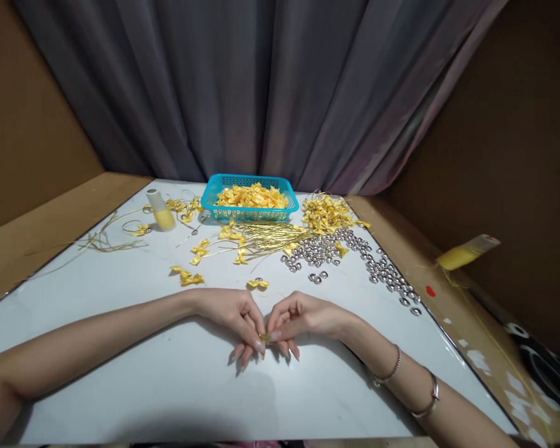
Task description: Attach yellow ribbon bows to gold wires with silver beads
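Observation:
My left hand (240, 320) and my right hand (295, 323) meet low over the white table, thumbs and forefingers pinched together. Between their fingertips shows a small piece of gold cord (264, 336); most of it is hidden by the fingers. Just beyond the hands lies a yellow ribbon bow (257, 284) with a silver ring at its back. Farther off to the left is a pair of yellow bows (186, 275). A bundle of gold cords (275, 238) stretches across the table, with bows near its left end.
A blue basket (249, 215) full of yellow bows stands at the back. Beside it are a bow pile (326, 211) and many silver rings (317, 250). One yellow bottle (161, 211) stands left; another bottle (466, 252) lies right, above black-handled scissors (541, 367).

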`<move>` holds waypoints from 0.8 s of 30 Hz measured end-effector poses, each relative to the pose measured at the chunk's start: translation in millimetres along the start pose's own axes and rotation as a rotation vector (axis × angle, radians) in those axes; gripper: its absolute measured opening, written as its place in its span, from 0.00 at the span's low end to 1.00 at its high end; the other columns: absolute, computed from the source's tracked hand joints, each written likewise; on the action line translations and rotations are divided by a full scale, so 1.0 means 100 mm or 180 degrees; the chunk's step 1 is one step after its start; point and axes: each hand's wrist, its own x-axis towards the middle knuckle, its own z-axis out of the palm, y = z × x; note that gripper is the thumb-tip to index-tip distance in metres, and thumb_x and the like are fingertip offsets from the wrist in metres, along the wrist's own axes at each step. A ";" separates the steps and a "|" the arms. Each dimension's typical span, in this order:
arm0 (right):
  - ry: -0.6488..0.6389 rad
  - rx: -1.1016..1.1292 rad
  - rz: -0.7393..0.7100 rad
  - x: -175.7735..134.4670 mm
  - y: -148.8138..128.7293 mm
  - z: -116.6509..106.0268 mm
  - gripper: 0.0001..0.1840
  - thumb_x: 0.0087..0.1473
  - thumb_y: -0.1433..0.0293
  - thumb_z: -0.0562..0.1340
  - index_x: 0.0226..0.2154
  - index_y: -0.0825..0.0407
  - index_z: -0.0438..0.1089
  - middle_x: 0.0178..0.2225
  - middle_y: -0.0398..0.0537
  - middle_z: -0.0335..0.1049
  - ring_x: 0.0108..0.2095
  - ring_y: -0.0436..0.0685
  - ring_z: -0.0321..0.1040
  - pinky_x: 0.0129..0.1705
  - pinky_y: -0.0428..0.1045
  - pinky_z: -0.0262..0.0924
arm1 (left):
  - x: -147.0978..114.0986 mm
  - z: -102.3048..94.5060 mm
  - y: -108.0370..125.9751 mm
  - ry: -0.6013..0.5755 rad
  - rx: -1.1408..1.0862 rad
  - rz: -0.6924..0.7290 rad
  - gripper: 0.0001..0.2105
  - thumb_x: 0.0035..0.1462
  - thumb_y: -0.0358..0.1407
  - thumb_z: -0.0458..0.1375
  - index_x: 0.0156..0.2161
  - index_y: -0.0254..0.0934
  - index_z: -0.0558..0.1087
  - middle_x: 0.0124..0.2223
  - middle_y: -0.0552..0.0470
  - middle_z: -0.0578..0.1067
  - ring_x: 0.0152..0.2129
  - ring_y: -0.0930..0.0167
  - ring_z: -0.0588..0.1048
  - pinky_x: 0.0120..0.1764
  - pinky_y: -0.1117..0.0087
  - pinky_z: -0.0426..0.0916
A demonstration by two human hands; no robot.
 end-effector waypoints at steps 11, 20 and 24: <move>0.0028 -0.0031 0.0122 -0.01 0.01 0.00 0.10 0.42 0.70 0.68 0.27 0.62 0.71 0.18 0.45 0.71 0.16 0.47 0.67 0.20 0.41 0.66 | 0.00 0.00 0.01 -0.0112 -0.0107 -0.0005 0.10 0.50 0.38 0.64 0.35 0.32 0.76 0.25 0.51 0.78 0.21 0.73 0.76 0.29 0.74 0.71; -0.0028 -0.0076 0.0094 -0.01 0.01 0.02 0.11 0.44 0.70 0.68 0.28 0.62 0.71 0.18 0.45 0.70 0.18 0.48 0.68 0.20 0.42 0.66 | 0.00 0.05 0.02 -0.0041 -0.0046 -0.0169 0.10 0.50 0.39 0.64 0.31 0.32 0.75 0.24 0.51 0.77 0.20 0.73 0.76 0.28 0.74 0.71; -0.0017 -0.0066 0.0086 0.00 0.01 0.04 0.11 0.44 0.69 0.68 0.28 0.62 0.71 0.18 0.45 0.70 0.18 0.48 0.68 0.20 0.42 0.66 | 0.00 0.05 0.02 -0.0003 0.0020 -0.0144 0.09 0.51 0.39 0.63 0.31 0.33 0.75 0.24 0.52 0.78 0.19 0.74 0.75 0.28 0.75 0.70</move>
